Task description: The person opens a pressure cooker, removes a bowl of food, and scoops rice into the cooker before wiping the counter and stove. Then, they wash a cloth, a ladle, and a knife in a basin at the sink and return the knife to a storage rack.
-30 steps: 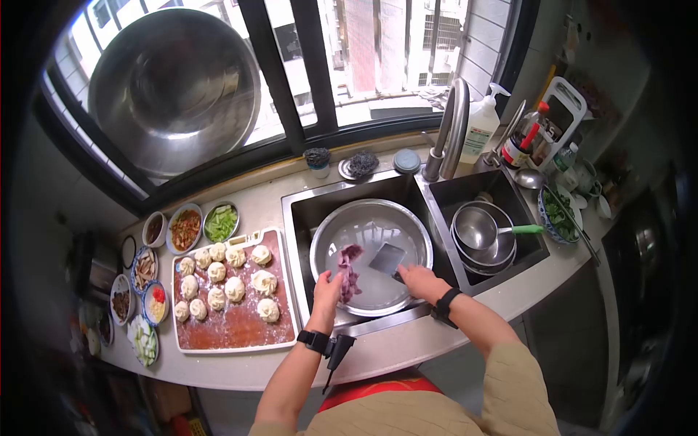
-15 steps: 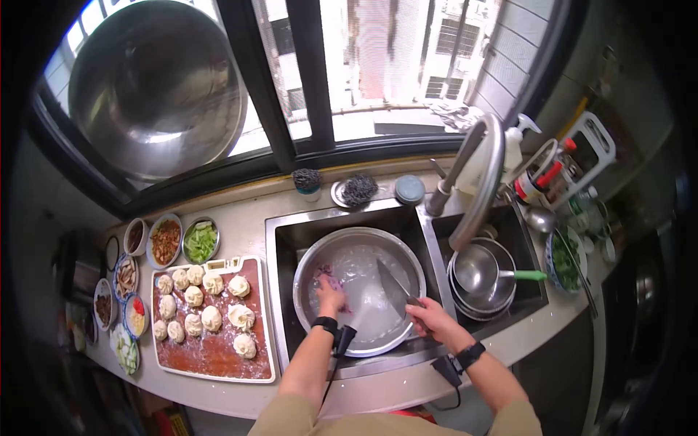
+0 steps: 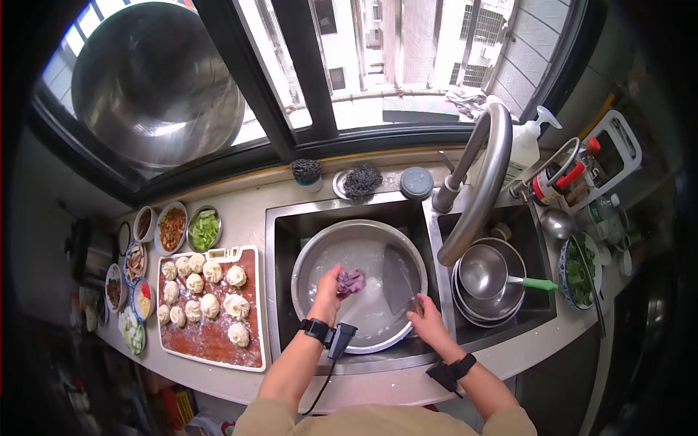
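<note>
My left hand (image 3: 326, 296) grips a crumpled purple cloth (image 3: 352, 281) above the water in a large metal basin (image 3: 307, 260). The basin sits in the left sink (image 3: 282, 251). In my right hand (image 3: 429, 320) is the handle of a kitchen knife (image 3: 397, 285). Its broad blade points away from me, on the right side of the basin, and looks partly in the water. Cloth and blade are apart.
Left of the sink, a floured board (image 3: 196, 349) bears several stuffed buns, with small dishes of chopped food behind it. The faucet (image 3: 491, 171) arches over the right sink, where a green-handled ladle (image 3: 486, 272) rests on stacked bowls. Steel-wool pads (image 3: 362, 180) lie behind.
My left hand has raised the purple cloth from the water and moved it slightly right. The knife stays in my right hand, its blade turned more broadside. The view has shifted a little.
</note>
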Demonstrator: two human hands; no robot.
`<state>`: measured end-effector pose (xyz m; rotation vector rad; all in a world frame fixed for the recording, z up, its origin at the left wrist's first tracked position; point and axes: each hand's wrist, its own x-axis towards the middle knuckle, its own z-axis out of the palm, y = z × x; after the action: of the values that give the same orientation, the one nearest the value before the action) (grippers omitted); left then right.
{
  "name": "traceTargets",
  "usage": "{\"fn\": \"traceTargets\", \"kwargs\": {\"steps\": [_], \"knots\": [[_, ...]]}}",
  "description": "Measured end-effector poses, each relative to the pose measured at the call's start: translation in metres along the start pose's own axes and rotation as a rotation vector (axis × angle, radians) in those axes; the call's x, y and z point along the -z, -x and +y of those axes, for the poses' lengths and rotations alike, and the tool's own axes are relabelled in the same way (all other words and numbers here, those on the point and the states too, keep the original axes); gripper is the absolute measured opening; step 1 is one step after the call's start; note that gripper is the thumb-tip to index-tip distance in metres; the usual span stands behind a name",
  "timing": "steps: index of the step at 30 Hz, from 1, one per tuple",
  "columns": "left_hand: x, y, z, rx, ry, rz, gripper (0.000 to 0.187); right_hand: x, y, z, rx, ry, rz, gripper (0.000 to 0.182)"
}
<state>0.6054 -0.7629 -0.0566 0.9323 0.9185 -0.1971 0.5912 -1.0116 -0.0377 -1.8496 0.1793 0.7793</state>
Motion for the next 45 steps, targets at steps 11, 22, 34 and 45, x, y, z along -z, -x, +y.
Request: {"fn": "traceTargets", "kwargs": {"steps": [11,22,34,45], "knots": [[-0.025,0.061,-0.044,0.17,0.397,-0.414,0.025,-0.039,0.012,-0.046,0.163,-0.594,-0.194,0.063],[-0.039,0.112,-0.045,-0.063,-0.031,-0.415,0.027,-0.044,0.016,-0.049,0.355,-0.645,-0.242,0.033],[-0.032,0.02,-0.094,-1.124,-1.037,-0.455,0.026,-0.074,-0.042,-0.032,0.414,-0.042,0.045,0.018],[-0.042,0.105,-0.054,-0.721,-1.393,-0.163,0.037,-0.062,-0.037,-0.031,0.319,-0.131,0.197,0.037]]}}
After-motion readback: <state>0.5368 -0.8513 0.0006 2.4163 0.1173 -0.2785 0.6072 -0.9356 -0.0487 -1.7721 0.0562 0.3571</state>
